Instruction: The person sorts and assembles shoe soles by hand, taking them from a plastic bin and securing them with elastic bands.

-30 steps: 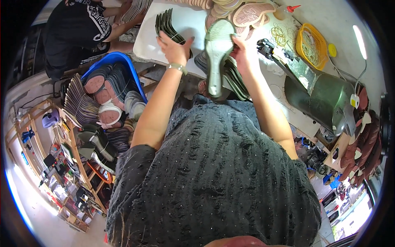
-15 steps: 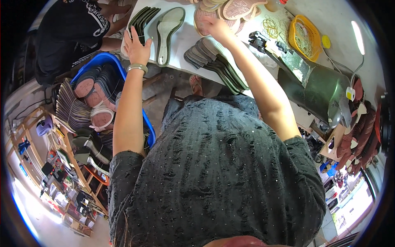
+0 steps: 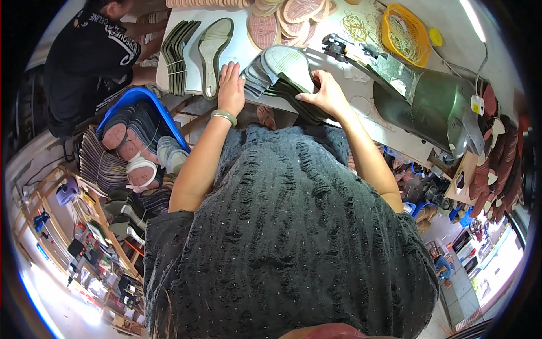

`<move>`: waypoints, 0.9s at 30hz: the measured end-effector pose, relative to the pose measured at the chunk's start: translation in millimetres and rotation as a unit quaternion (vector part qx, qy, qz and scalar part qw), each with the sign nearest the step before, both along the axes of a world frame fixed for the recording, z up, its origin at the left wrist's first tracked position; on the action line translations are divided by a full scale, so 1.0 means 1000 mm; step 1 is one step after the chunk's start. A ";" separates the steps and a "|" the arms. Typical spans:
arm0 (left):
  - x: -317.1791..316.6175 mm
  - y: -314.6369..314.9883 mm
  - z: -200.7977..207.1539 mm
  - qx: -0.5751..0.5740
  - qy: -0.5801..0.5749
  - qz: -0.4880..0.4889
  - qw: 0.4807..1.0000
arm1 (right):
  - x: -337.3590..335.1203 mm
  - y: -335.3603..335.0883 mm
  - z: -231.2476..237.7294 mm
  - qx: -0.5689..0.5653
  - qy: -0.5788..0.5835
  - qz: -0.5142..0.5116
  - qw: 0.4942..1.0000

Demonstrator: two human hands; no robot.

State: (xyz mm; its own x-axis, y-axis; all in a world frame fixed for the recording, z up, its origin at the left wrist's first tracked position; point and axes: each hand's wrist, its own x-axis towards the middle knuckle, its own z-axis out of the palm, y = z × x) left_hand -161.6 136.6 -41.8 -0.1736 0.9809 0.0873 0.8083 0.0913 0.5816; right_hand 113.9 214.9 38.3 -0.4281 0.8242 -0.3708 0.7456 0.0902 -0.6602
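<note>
A fanned stack of dark green and grey shoe soles (image 3: 291, 62) lies at the near edge of the white table, the top sole pale on its face. My right hand (image 3: 330, 96) grips the stack's right side, thumb toward me and fingers bent over the edge. Fingers stretched out, my left hand (image 3: 231, 93) rests by the stack's left end and holds nothing. Left of it lies a single pale sole with a green rim (image 3: 214, 51). Farther left is a bundle of green soles (image 3: 176, 56) with a thin band around it.
Pink insoles (image 3: 299, 17) are piled at the back of the table (image 3: 243, 48). A yellow basket (image 3: 426, 39) of rubber bands and a dark green machine (image 3: 429, 101) stand at right. A blue tub (image 3: 169, 116) of soles is at lower left, near another person (image 3: 90, 62).
My left hand has left the banded bundle and moved right, beside the stack. My right hand has come back from the pink insoles to the stack. The view has shifted slightly.
</note>
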 end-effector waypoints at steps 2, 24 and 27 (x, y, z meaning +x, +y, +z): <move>0.000 0.004 0.005 0.011 -0.043 0.000 0.999 | 0.000 0.002 0.011 -0.021 0.035 -0.018 0.999; 0.095 0.043 0.186 0.118 -0.364 0.021 0.924 | -0.044 -0.025 0.107 0.113 0.125 -0.114 0.979; 0.089 0.045 0.189 -0.042 -0.477 0.050 0.876 | -0.037 -0.023 0.107 0.111 0.099 -0.105 0.983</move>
State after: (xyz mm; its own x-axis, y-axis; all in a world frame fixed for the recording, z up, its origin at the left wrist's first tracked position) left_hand -72.4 181.3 147.5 -0.2128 0.9529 -0.2160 -0.0567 0.2087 0.9763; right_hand 76.8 192.2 144.8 -0.2860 0.9532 -0.0978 0.6219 0.1070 -0.7758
